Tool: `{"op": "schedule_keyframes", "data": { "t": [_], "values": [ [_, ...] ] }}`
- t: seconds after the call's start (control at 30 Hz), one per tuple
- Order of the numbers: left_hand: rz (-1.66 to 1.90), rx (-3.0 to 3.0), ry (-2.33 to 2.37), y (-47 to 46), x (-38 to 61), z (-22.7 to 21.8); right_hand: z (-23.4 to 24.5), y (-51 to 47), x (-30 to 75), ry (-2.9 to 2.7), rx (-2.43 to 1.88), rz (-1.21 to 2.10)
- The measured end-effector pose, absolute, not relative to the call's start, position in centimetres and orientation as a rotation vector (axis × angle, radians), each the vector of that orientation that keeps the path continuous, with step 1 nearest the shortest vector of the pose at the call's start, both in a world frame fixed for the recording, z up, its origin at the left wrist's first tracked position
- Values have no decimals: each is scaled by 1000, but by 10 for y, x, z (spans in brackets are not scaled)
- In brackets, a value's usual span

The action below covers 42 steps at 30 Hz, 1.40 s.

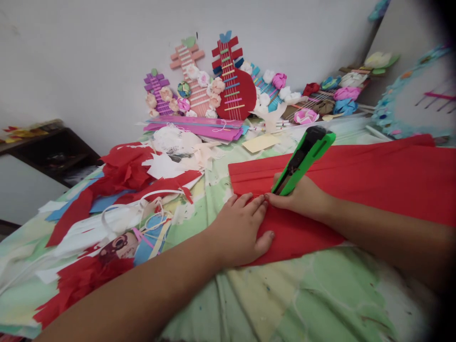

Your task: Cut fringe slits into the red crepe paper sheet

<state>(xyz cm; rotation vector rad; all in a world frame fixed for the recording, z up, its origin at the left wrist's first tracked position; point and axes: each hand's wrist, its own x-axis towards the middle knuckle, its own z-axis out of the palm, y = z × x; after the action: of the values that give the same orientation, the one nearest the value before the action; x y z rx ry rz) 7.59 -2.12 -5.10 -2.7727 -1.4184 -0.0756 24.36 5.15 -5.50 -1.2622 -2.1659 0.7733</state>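
Note:
A long sheet of red paper [374,180] stretches from the middle of the bed to the right, with a fold line near its left end. My left hand [242,230] lies flat on that left end, fingers spread. In my right hand [299,199] is a green and black utility knife [302,159], its back end tilted up and to the right. The knife's tip is hidden behind my right hand, close to the left fingertips, so I cannot see the blade.
Red paper scraps [124,166], white strips and blue pieces are heaped on the left of the green patterned cloth [285,299]. Paper-craft instruments, among them a red one [238,92], lean on the wall with paper flowers. A cream card [261,142] lies behind the red sheet.

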Motion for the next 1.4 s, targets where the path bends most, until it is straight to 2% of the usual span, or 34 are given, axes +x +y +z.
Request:
{"op": "schedule_keyframes", "data": {
  "t": [0.6,1.4],
  "values": [
    [-5,-2832,-1486,-21,75,-53,-52,50,248,-2074,-1151,1030],
    [1,-2861,-1518,-20,75,-52,-54,51,249,-2135,-1135,933]
  ]
}}
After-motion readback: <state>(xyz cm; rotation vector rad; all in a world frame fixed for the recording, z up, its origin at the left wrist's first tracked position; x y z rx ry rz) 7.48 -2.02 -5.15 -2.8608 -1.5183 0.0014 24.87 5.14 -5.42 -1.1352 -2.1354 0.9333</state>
